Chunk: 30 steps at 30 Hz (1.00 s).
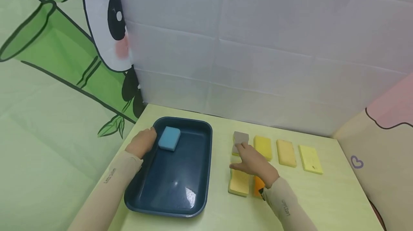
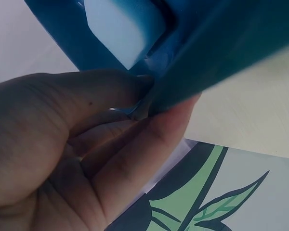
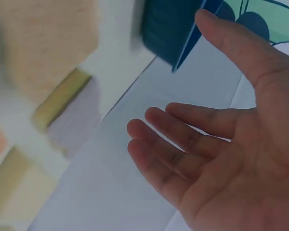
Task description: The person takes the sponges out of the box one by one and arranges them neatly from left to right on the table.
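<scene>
My left hand (image 1: 144, 141) pinches the left rim of a dark blue tray (image 1: 177, 202); the left wrist view shows thumb and fingers on either side of that rim. Inside the tray, near its back left corner, lies a light blue sponge (image 1: 169, 138). Over the right part of the table, my right hand (image 1: 255, 161) hovers with fingers apart and nothing held. Nearest its fingers is a sponge with a grey top (image 1: 241, 137), and below the hand lies a yellow waisted sponge (image 1: 239, 183). An orange sponge (image 1: 258, 184) is partly hidden by the right wrist.
Right of the grey-topped sponge, a yellow sponge (image 1: 262, 147), a tan sponge (image 1: 286, 153) and a pale yellow sponge (image 1: 311, 159) form a row. Behind the pale table (image 1: 342, 188) hangs a white sheet (image 1: 264, 62). A panda-and-bamboo printed cloth (image 1: 64, 51) covers the left side.
</scene>
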Available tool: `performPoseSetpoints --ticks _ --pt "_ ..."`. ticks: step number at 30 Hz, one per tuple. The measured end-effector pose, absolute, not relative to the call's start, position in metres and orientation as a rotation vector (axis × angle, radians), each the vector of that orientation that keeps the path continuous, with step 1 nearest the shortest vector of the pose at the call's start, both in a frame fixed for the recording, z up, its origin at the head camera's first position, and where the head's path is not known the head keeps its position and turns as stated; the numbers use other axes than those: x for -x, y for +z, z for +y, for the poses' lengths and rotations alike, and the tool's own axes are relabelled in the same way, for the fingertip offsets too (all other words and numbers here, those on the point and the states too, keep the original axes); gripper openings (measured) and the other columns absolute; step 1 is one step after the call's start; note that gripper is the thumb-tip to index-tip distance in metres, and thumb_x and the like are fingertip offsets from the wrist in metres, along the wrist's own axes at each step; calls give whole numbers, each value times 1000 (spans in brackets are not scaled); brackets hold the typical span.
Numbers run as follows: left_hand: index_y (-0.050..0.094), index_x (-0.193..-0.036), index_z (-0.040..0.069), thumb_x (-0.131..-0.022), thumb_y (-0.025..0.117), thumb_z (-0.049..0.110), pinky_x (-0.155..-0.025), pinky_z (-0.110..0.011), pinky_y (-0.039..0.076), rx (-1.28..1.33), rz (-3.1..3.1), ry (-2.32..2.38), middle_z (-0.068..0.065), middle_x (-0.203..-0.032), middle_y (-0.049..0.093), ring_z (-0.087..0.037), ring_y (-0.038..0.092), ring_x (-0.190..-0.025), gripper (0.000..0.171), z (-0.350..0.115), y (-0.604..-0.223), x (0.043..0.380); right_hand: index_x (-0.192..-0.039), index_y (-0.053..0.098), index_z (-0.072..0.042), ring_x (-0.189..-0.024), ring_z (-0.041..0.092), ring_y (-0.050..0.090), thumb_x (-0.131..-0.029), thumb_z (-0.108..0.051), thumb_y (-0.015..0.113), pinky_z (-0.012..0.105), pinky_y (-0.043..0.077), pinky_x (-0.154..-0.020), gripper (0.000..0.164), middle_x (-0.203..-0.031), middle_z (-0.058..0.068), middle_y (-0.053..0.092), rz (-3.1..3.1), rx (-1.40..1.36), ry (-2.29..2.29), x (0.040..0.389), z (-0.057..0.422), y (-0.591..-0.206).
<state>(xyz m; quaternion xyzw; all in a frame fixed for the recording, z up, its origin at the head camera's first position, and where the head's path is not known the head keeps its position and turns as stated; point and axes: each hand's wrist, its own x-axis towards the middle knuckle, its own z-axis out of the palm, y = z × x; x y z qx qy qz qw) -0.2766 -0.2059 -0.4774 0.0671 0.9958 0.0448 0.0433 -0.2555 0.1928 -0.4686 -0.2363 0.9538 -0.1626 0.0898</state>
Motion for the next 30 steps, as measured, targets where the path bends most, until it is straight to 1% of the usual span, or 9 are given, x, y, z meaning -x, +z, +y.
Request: performPoseSetpoints --ticks 3,6,11,14,17,22,25,30 --pt "47 -122 -29 -95 46 -16 -70 -49 58 -214 3045 141 -36 -95 62 -44 67 -83 30 -205 -478 275 -142 46 8 -115 34 58 -85 -37 81 44 50 -96 81 -133 23 54 2818 775 -452 267 168 -462" --pt "48 -120 -28 -95 45 -16 -70 -49 58 -237 3055 136 -36 -94 62 -44 68 -83 28 -204 -480 275 -143 45 8 -120 36 56 -85 -41 79 44 49 -99 84 -137 24 52 2812 836 -382 277 145 -458" --pt "49 -119 -28 -95 45 -16 -69 -49 58 -245 3076 115 -36 -93 62 -44 68 -82 28 -201 -480 275 -148 39 5 -129 36 50 -88 -46 76 43 47 -102 87 -145 24 45 2772 874 -291 290 108 -450" --pt "49 -119 -28 -94 45 -17 -69 -48 58 -264 3087 101 -36 -92 63 -43 68 -82 27 -198 -480 275 -151 36 4 -133 34 46 -89 -48 73 43 45 -105 89 -148 22 42 2782 905 -221 298 85 -451" --pt "50 -118 -28 -94 46 -17 -68 -48 58 -265 3091 109 -35 -91 63 -43 68 -80 26 -195 -480 275 -151 36 1 -134 33 45 -88 -51 72 43 45 -105 90 -149 19 42 2802 936 -167 305 64 -456" --pt "49 -120 -27 -94 49 -17 -70 -49 58 -228 3063 137 -35 -94 62 -43 68 -83 28 -193 -482 274 -151 37 -2 -131 30 47 -87 -53 72 41 48 -100 89 -147 16 44 2814 974 -125 314 33 -470" --pt "48 -121 -27 -94 48 -16 -71 -50 58 -221 3059 142 -36 -96 62 -44 67 -84 29 -190 -482 273 -150 39 -3 -126 28 50 -87 -54 73 40 51 -96 89 -143 14 46 2814 982 -99 319 20 -476" --pt "52 -115 -26 -95 47 -15 -65 -49 58 -232 3105 119 -34 -89 63 -43 68 -78 23 -183 -482 270 -147 43 -4 -113 24 54 -84 -56 75 37 52 -89 88 -134 11 51 2806 1002 -77 323 2 -486"
